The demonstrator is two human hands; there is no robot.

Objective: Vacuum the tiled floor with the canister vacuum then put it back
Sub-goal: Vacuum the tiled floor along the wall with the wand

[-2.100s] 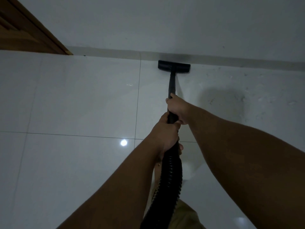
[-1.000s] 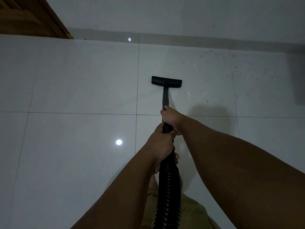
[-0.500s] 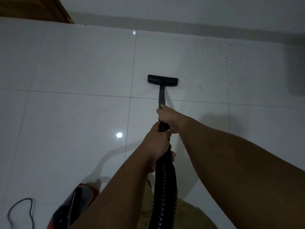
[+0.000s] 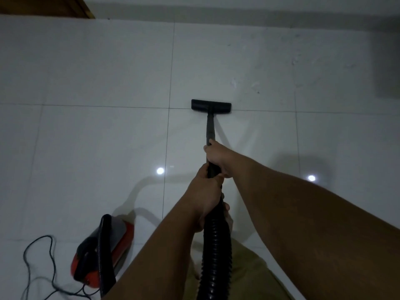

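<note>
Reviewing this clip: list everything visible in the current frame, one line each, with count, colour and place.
floor head: one, black, on a tile joint ahead of the hands
wand: one, black, from floor head to hands
hose: one, black, ribbed, below the hands
canister vacuum: one, red and black, lower left on the floor
power cord: one, dark, looped at far lower left
tiled floor: pale glossy tiles with two light reflections
door frame: one, brown, top left
right hand: grips the wand, farther forward
left hand: grips where wand meets hose
</note>
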